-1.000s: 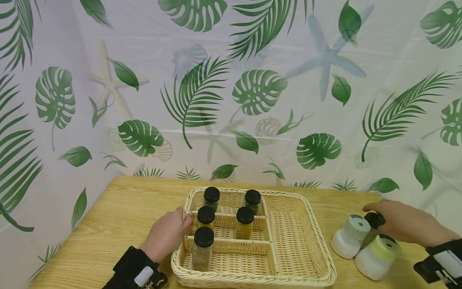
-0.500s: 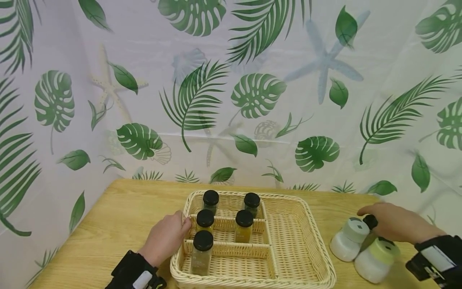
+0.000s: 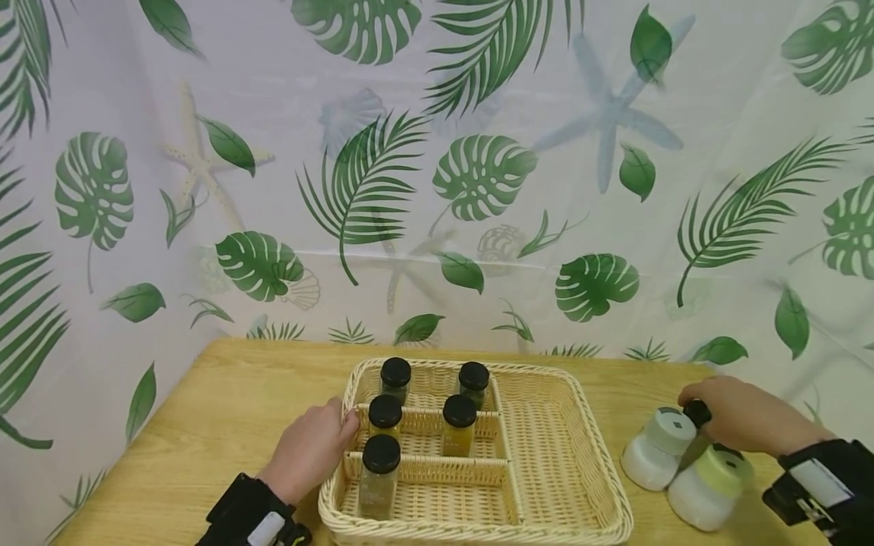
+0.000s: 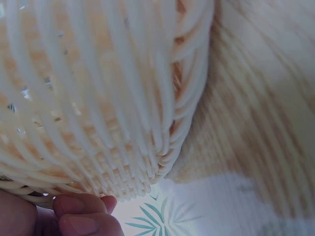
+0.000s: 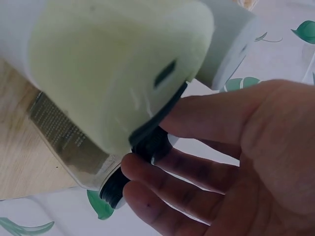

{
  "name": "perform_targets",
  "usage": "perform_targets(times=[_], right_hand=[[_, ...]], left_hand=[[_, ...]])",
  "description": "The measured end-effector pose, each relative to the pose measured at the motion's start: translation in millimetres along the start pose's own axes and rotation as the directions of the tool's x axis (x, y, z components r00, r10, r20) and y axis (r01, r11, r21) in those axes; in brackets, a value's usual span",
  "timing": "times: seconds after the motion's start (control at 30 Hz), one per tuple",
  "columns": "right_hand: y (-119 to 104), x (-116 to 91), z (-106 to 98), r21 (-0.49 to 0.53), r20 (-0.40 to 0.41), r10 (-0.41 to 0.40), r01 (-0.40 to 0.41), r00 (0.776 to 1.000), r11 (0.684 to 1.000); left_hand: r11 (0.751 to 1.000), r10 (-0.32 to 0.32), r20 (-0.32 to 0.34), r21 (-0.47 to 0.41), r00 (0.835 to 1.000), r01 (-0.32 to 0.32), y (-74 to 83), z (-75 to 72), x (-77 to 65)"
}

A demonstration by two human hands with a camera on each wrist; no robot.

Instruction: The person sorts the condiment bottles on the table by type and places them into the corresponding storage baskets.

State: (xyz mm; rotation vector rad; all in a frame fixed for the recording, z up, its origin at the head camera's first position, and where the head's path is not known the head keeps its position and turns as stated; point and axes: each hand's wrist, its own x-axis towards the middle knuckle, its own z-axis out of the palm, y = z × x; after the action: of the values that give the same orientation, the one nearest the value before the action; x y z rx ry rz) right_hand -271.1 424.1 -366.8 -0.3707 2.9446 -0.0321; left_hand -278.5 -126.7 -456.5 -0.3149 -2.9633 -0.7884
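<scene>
My left hand (image 3: 310,449) grips the left rim of the pale wicker basket (image 3: 561,455); its fingertips (image 4: 83,216) show under the weave in the left wrist view. Several black-capped glass spice jars (image 3: 378,485) stand upright in the basket's left compartments. Right of the basket, my right hand (image 3: 747,417) pinches a black cap (image 3: 697,412) behind two white bottles. Up close in the right wrist view, thumb and fingers surround a black cap (image 5: 151,145); a labelled glass spice jar (image 5: 69,135) is beside the fingertips. The yellow-lidded bottle (image 5: 118,78) partly hides them.
The bottle with a pale grey-green lid (image 3: 658,447) and the one with a yellow lid (image 3: 710,489) stand just right of the basket. A wooden table (image 3: 225,409) carries everything. A leaf-patterned sheet (image 3: 437,288) hangs along its back.
My right hand's fingers have curled down over the black cap and shifted slightly left. The left hand keeps its grip on the basket rim. The head view has shifted a little.
</scene>
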Motion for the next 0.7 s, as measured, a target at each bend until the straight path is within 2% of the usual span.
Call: perform_targets(times=[0.5,0.7], right_hand=[[-3.6,-5.9,-11.7,-0.032,-0.1,0.018,-0.021,0.995,0.999],[-4.3,-7.6,-22.2,-0.054,-0.145,0.051,-0.059,0.988,0.997]], left_hand=[[1.0,-0.002,0.01,0.005,1.0,0.002,3.0,-2.7,1.2],[1.0,-0.003,0.007,0.001,1.0,0.003,3.7,-2.7,1.0]])
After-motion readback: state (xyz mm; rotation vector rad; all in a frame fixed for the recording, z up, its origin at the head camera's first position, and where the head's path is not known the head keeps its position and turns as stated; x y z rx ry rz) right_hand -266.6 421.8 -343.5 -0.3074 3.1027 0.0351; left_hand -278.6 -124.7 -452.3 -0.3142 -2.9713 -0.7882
